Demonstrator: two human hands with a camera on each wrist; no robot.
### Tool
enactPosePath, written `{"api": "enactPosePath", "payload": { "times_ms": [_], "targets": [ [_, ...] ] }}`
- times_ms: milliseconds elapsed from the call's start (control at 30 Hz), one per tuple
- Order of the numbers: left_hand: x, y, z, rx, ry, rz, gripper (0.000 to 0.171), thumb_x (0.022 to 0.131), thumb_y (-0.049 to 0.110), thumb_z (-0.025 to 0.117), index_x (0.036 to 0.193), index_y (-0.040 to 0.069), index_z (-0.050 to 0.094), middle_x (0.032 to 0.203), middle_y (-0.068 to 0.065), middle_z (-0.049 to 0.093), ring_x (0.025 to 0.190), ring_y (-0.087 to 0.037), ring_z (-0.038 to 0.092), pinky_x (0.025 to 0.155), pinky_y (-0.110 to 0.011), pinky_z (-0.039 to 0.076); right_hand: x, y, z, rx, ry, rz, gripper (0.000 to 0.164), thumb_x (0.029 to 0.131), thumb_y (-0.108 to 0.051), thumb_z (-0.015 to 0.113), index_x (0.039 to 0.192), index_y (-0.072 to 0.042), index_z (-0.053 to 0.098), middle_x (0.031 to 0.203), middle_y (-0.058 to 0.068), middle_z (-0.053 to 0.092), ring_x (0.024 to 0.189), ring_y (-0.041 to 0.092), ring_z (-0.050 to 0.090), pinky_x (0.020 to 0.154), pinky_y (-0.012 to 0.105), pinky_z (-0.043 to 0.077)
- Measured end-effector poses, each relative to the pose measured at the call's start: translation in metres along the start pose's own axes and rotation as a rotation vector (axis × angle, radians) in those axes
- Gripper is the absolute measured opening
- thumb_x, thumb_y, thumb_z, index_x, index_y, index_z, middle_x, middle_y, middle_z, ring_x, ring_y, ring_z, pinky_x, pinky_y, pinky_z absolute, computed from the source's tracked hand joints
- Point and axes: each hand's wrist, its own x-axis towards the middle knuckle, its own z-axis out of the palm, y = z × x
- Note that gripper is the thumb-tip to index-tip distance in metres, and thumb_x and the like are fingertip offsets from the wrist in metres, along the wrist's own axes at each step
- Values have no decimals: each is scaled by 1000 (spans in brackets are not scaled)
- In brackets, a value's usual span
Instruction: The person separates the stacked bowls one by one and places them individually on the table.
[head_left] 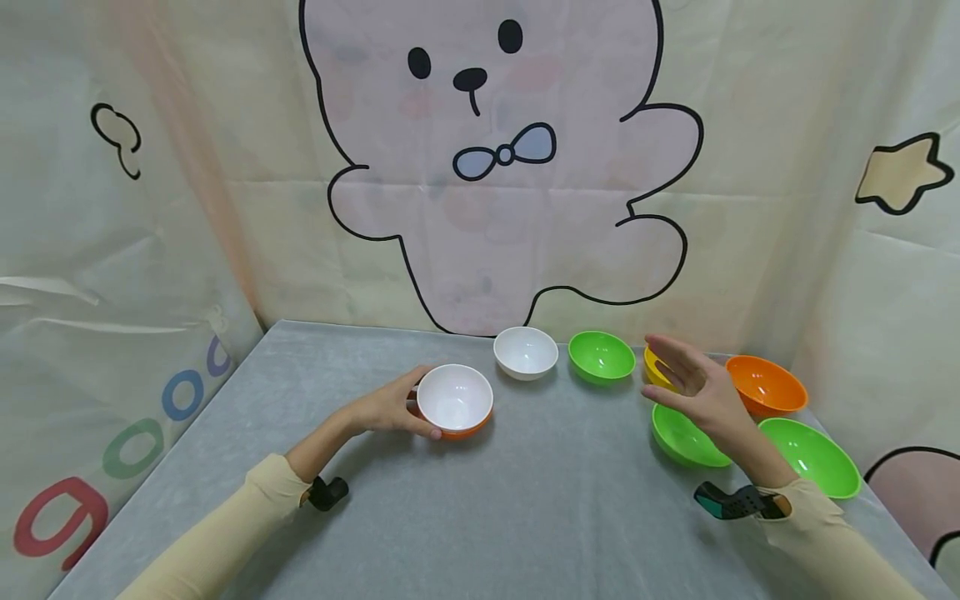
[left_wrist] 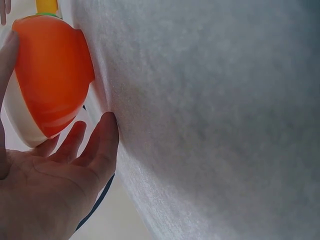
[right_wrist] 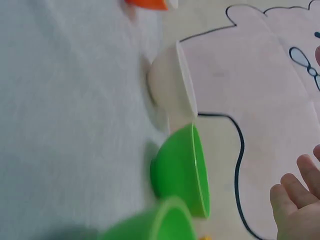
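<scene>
A white bowl [head_left: 454, 396] sits nested in an orange bowl [head_left: 468, 432] at the middle left of the table. My left hand [head_left: 393, 408] holds this stack from its left side, thumb at the near side and fingers round the far side. The left wrist view shows the orange bowl's underside [left_wrist: 55, 75] tight against the grey cloth. My right hand [head_left: 701, 387] is raised with fingers extended and nothing in it. It hovers above a green bowl [head_left: 684, 442] and partly hides a yellow bowl [head_left: 655, 372] behind it.
At the back stand another white bowl [head_left: 525, 354] and a green bowl [head_left: 602, 358]. Farther right are an orange bowl [head_left: 767, 386] and a green bowl [head_left: 813, 458] near the table's right edge. Printed curtains [head_left: 487, 250] enclose the back and sides of the grey table [head_left: 540, 517].
</scene>
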Motion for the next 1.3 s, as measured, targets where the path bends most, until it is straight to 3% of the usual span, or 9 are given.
{"api": "enactPosePath", "payload": {
  "times_ms": [267, 600, 933, 1167, 1300],
  "targets": [
    [1, 1, 0, 6, -10, -1, 96, 79, 19, 90, 154, 3, 33, 143, -14, 46, 128, -37, 49, 105, -50, 41, 19, -3, 34, 107, -78, -35, 70, 88, 14, 72, 149, 7, 40, 152, 18, 43, 142, 33, 38, 108, 33, 36],
    [2, 3, -1, 5, -12, 19, 95, 79, 18, 90, 154, 3, 33, 143, -13, 46, 128, -35, 49, 105, -48, 42, 39, -4, 77, 117, -116, -65, 68, 87, 9, 76, 147, 6, 44, 150, 23, 44, 140, 36, 41, 108, 37, 38],
    [0, 1, -1, -18, -6, 22, 92, 79, 15, 90, 152, 3, 35, 142, -15, 47, 128, -36, 49, 105, -48, 42, 56, -2, 117, 170, -180, -27, 70, 87, 1, 80, 148, 1, 46, 150, 12, 47, 141, 32, 41, 110, 39, 37],
    [-1, 0, 1, -15, -4, 14, 90, 79, 15, 90, 151, 3, 37, 140, -14, 49, 127, -35, 50, 105, -48, 41, 62, 3, 142, 247, -216, -17, 72, 84, 3, 82, 146, 7, 45, 150, 28, 42, 141, 41, 37, 112, 44, 34],
    [-1, 0, 1, -14, -2, 15, 90, 79, 15, 90, 151, 4, 37, 140, -13, 49, 127, -33, 50, 105, -49, 41, 65, 7, 154, 269, -233, -28, 73, 83, 6, 81, 146, 8, 44, 149, 30, 41, 142, 42, 35, 112, 47, 34]
  ]
}}
